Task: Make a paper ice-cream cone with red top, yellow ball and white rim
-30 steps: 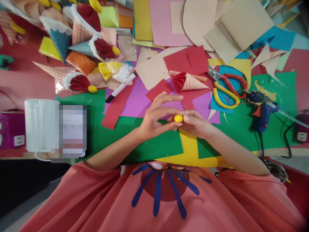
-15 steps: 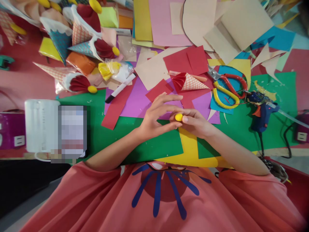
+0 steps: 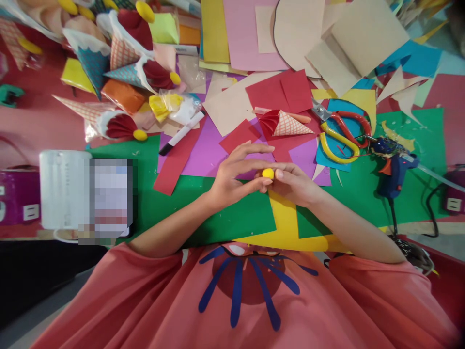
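A small, smooth yellow ball (image 3: 268,173), which looks like soft clay, sits between the fingers of both hands above the green sheet. My left hand (image 3: 234,172) pinches it from the left, thumb underneath and index finger stretched above, the other fingers spread. From the right, my right hand (image 3: 300,184) has its thumb against the ball, its fingers curled behind and partly hidden. Just beyond the hands lies a red-and-white checked paper cone (image 3: 290,124) with a pleated red paper top, resting on red and purple paper.
Scissors (image 3: 341,131) and a blue glue gun (image 3: 394,174) lie to the right. A black-and-white marker (image 3: 181,133), wrapped clay packs (image 3: 125,95) and several paper cones with yellow knobs (image 3: 119,125) are at left. A phone (image 3: 111,198) lies nearer. Paper sheets (image 3: 254,34) cover the back.
The yellow ball has turned slightly and shifted a little up and left between the fingers. My right thumb has moved up a little. The rest of the table looks unchanged.
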Available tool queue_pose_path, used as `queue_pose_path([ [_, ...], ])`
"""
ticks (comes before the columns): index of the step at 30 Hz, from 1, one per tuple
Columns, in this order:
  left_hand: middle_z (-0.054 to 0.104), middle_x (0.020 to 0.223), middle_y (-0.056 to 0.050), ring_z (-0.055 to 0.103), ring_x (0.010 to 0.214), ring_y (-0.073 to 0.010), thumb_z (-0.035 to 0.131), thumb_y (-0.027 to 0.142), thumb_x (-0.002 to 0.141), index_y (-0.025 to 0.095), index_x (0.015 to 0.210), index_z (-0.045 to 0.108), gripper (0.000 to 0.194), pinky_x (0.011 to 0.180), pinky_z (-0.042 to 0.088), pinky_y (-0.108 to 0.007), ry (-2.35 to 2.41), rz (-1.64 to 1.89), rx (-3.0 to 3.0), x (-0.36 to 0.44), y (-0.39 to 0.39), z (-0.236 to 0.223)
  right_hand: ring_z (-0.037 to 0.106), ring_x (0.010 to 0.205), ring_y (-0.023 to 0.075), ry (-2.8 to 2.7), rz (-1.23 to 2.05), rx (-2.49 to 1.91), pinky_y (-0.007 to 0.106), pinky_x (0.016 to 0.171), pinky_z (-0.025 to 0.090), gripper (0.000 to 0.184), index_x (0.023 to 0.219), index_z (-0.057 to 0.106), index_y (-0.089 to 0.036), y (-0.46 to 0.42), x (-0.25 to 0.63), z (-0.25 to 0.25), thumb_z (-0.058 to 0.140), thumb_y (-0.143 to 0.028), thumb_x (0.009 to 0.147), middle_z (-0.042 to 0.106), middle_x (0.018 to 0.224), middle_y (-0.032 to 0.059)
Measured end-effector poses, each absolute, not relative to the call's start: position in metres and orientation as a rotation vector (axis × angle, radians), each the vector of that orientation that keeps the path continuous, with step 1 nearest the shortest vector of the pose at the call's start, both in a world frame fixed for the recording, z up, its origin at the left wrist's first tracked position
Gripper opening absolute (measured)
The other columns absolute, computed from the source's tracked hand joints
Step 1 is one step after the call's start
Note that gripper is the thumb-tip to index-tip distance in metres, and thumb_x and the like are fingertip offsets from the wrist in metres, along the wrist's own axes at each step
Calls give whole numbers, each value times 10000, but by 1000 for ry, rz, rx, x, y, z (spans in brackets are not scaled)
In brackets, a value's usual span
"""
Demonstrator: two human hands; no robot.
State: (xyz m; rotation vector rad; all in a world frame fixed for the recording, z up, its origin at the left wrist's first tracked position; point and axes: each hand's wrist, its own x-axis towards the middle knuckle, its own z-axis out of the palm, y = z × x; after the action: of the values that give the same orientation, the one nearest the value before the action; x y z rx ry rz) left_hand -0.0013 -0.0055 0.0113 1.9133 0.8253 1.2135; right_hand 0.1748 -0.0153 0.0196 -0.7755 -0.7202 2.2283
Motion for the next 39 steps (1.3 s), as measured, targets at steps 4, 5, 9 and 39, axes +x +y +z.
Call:
queue_pose_path([
  [4, 708, 1104, -36, 664, 1075, -183, 731, 336, 825, 269, 1005, 722, 193, 934, 537, -344, 872, 1324, 1598, -1, -2, 10, 651, 544, 105, -1020, 2085, -957, 212, 491, 500, 449, 763, 716, -175, -6, 189, 32, 632, -612, 823, 692, 658, 12],
  [5, 707, 1065, -32, 666, 1052, -172, 749, 342, 808, 259, 978, 719, 192, 920, 537, -328, 882, 1344, 1499, -1, -1, 10, 620, 489, 100, -1108, 1938, -1022, 218, 452, 477, 454, 711, 703, -174, -3, 195, 38, 598, -590, 860, 669, 611, 11],
  [9, 689, 865, 4, 672, 785, -91, 802, 408, 739, 208, 856, 676, 264, 742, 539, -217, 890, 1329, 1124, 1, 4, 10, 666, 656, 148, -1522, 1023, -1237, 317, 636, 557, 253, 796, 689, -229, 16, 218, 53, 595, -431, 914, 686, 751, 16],
  [39, 644, 741, 46, 616, 625, -24, 620, 333, 901, 182, 916, 667, 158, 663, 530, -130, 789, 921, 318, 0, 11, 26, 629, 1080, 286, -1971, 686, -1249, 483, 861, 589, 541, 1271, 502, -278, -7, 216, 22, 715, -432, 798, 616, 1186, 94],
])
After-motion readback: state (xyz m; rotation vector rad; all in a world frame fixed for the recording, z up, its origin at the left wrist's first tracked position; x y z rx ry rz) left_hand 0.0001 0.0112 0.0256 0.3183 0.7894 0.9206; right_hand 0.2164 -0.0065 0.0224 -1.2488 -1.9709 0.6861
